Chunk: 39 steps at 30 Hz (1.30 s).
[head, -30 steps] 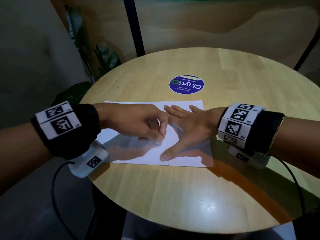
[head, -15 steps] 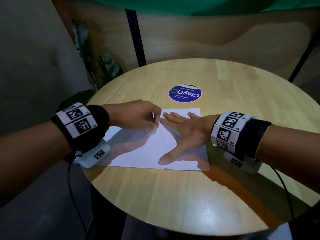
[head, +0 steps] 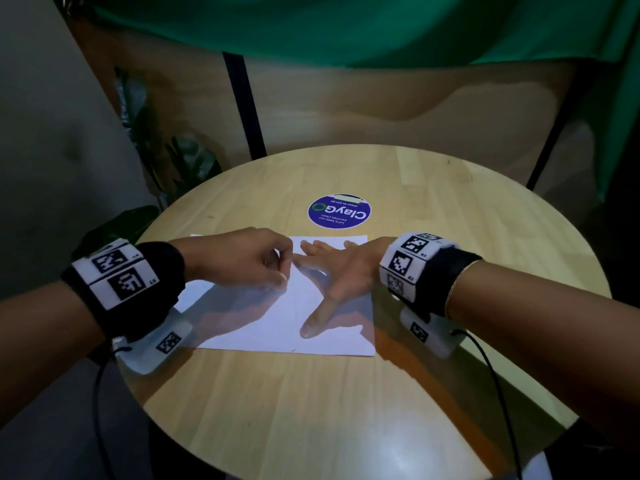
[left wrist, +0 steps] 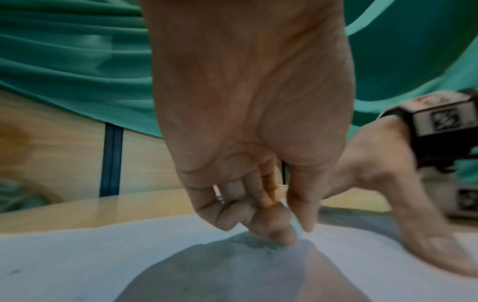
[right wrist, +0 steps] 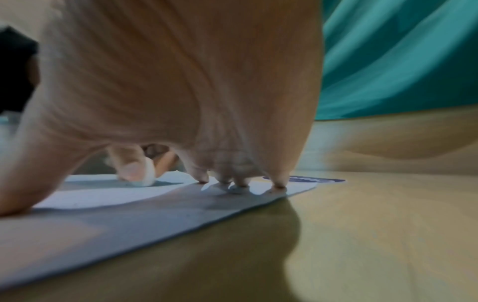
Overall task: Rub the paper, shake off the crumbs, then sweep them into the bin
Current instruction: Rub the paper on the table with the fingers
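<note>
A white sheet of paper point(head: 277, 327) lies flat on the round wooden table point(head: 311, 410). My left hand point(head: 282, 275) has its fingers curled and pinches a small white eraser point(right wrist: 147, 173), whose tip touches the paper just left of my right fingertips. Faint grey specks point(left wrist: 253, 243) lie on the sheet under that hand. My right hand point(head: 332, 271) lies flat on the right half of the paper with fingers spread and the thumb point(head: 311, 323) pointing toward me. No bin is in view.
A round blue sticker point(head: 339, 211) is on the table beyond the paper. A leafy plant point(head: 180, 168) stands off the table's far left. A black pole point(head: 246, 109), a wooden panel and green cloth point(head: 346, 22) are behind.
My left hand with the eraser slid away from me across the paper, then back a little. The right hand stayed flat on the paper. The head view tilted up.
</note>
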Motion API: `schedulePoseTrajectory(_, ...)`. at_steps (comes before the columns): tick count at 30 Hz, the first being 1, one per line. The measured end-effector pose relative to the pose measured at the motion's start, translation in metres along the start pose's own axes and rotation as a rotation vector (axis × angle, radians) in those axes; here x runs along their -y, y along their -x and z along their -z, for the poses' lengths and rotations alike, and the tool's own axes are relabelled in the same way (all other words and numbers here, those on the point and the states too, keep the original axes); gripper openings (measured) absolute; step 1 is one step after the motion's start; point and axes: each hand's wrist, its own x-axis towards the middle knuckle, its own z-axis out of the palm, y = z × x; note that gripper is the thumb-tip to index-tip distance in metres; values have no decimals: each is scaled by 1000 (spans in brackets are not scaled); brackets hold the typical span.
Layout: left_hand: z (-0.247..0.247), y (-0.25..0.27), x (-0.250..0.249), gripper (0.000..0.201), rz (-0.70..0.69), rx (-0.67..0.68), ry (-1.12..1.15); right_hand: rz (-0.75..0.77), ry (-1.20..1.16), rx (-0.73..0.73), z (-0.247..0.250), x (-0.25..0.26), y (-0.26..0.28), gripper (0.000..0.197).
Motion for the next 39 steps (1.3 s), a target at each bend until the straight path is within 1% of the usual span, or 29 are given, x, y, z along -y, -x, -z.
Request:
schedulePoseTrajectory(2, 0, 3, -5, 8, -24, 146, 65, 5, 19, 6, 2, 3, -5, 129)
schedulePoseTrajectory(3, 3, 3, -4, 7, -21, 171, 68, 0, 19, 9, 2, 4, -6, 130)
schedulePoseTrajectory(4, 8, 1, -1, 6, -9, 143, 55, -7, 19, 8, 2, 4, -6, 130)
schedulePoseTrajectory(6, 15, -1, 6, 6, 31, -2, 11, -10, 30, 2, 1, 2, -8, 132)
schedulePoseTrajectory(7, 15, 0, 7, 7, 40, -42, 19, -10, 31, 0, 0, 1, -8, 133)
schedulePoseTrajectory(8, 11, 1, 7, 8, 36, -24, 54, -8, 30, -2, -1, 1, -10, 133)
schedulePoseTrajectory(11, 0, 7, -1, 12, -23, 186, 171, -3, 25, -13, -4, -1, -14, 135)
schedulePoseTrajectory(12, 1, 7, -1, 12, -29, 201, 169, -5, 26, -13, -5, -1, -14, 136)
schedulePoseTrajectory(13, 5, 4, 3, 11, -25, 159, 145, -9, 30, -9, -5, -2, -15, 137)
schedulePoseTrajectory(15, 10, -2, 10, 11, 8, -9, 59, -17, 41, -1, -5, -1, -15, 137)
schedulePoseTrajectory(16, 8, -3, 11, 12, 18, -72, 40, -18, 45, 3, -4, 0, -14, 136)
schedulePoseTrajectory(17, 5, -3, 10, 14, 11, -75, 49, -21, 42, 7, -4, 0, -12, 135)
schedulePoseTrajectory(18, 1, -3, 7, 15, -13, -20, 84, -20, 35, 6, -4, 1, -11, 134)
schedulePoseTrajectory(20, -3, 2, -2, 13, -42, 153, 149, -19, 28, -3, -4, 1, -11, 132)
schedulePoseTrajectory(21, -1, 3, -4, 11, -42, 190, 144, -21, 29, -5, -4, 0, -13, 132)
schedulePoseTrajectory(22, 3, 1, -2, 10, -36, 169, 113, -23, 31, -3, -4, 0, -13, 133)
schedulePoseTrajectory(25, 10, -7, 5, 8, 16, -78, -17, -28, 51, -7, -4, 0, -14, 135)
schedulePoseTrajectory(26, 8, -8, 4, 8, 20, -106, -18, -26, 55, -7, -4, 0, -14, 135)
schedulePoseTrajectory(27, 5, -8, 2, 8, 12, -75, 14, -23, 52, -7, -4, 0, -14, 135)
schedulePoseTrajectory(30, 1, -2, -9, 10, -19, 159, 107, -24, 32, -1, -4, 0, -13, 132)
schedulePoseTrajectory(31, 3, -3, -9, 9, -13, 162, 77, -28, 31, 2, -3, 1, -12, 131)
schedulePoseTrajectory(32, 7, -5, -6, 7, 0, 107, 27, -32, 33, 7, -3, 2, -10, 131)
schedulePoseTrajectory(34, 12, -8, -1, 6, 26, -78, -71, -34, 41, 11, -1, 3, -7, 132)
schedulePoseTrajectory(35, 10, -8, -1, 7, 29, -112, -74, -32, 40, 12, -1, 3, -7, 132)
schedulePoseTrajectory(36, 7, -7, -3, 9, 16, -83, -44, -31, 33, 14, 0, 4, -7, 131)
schedulePoseTrajectory(38, -1, -4, -14, 7, -39, 89, 55, -31, 21, 21, 0, 4, -7, 129)
schedulePoseTrajectory(39, -2, -2, -18, 6, -51, 155, 77, -31, 22, 22, -1, 4, -7, 128)
